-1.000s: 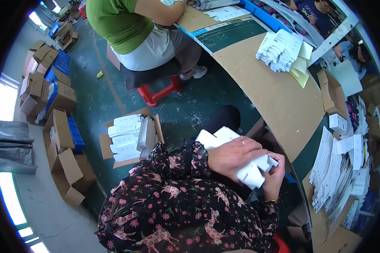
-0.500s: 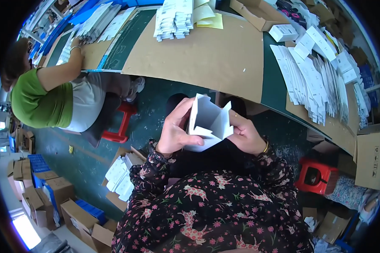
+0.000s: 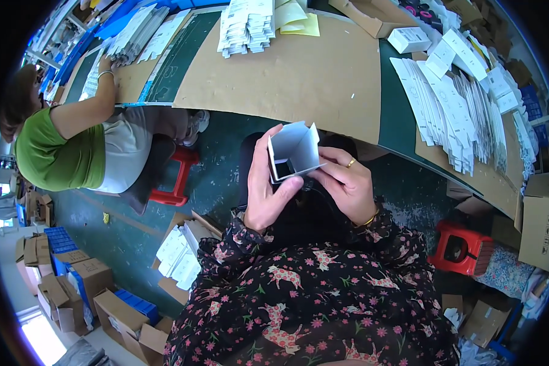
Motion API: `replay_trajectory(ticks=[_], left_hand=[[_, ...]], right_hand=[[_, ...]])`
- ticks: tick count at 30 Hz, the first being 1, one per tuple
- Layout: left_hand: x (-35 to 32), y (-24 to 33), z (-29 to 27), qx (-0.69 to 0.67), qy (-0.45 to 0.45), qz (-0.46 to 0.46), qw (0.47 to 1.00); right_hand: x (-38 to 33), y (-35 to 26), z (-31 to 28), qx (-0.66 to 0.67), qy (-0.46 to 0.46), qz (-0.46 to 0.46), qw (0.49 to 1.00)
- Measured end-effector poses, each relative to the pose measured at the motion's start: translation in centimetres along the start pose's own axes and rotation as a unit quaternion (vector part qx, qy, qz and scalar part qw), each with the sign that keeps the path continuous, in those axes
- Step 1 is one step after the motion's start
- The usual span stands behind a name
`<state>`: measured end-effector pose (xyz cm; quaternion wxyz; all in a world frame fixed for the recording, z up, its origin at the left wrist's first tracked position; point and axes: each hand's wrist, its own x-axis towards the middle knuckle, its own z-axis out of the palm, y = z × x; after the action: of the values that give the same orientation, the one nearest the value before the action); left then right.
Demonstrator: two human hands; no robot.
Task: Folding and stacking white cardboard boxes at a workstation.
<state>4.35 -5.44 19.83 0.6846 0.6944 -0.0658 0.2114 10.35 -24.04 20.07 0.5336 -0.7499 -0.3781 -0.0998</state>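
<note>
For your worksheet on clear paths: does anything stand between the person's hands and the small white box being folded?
Nothing visible does. The left hand and right hand already grip the white box directly, holding it up in front of the brown table.

head-worn fisheye, looking steeply down, seemingly close

We see white carton (image 3: 294,152), grey inside; black sleeves (image 3: 323,287) with pink floral print; brown surface (image 3: 299,79); red stool (image 3: 460,247); co-worker's green shirt (image 3: 55,158).
</note>
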Motion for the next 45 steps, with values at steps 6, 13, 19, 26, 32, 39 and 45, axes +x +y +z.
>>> replay_trajectory(ticks=[6, 13, 19, 26, 32, 39, 45], left_hand=[[0.0, -1.0, -0.2, -0.014, 0.015, -0.055, 0.998], [0.4, 0.0, 0.2, -0.002, 0.020, -0.089, 0.996], [0.7, 0.2, 0.7, 0.028, 0.034, -0.030, 0.999], [0.0, -0.8, 0.1, -0.014, 0.076, -0.080, 0.994], [0.2, -1.5, 1.0, 0.019, 0.050, -0.028, 0.998], [0.9, -0.1, 2.5, 0.149, -0.026, 0.061, 0.987], [0.9, -0.6, 0.8, 0.206, -0.124, 0.128, 0.962]], right_hand=[[-0.6, -0.8, 0.5, 0.225, -0.007, 0.203, 0.953], [-0.5, -0.2, 0.4, 0.181, -0.041, 0.162, 0.969], [-1.0, 0.2, 0.1, 0.184, -0.054, 0.162, 0.968], [-0.7, 0.2, 0.5, 0.285, -0.090, 0.154, 0.942], [0.9, 0.2, -0.9, 0.423, -0.100, 0.315, 0.844], [0.6, 0.4, -0.1, 0.369, -0.025, 0.358, 0.857], [1.2, 0.6, -2.5, 0.334, 0.016, 0.359, 0.871]])
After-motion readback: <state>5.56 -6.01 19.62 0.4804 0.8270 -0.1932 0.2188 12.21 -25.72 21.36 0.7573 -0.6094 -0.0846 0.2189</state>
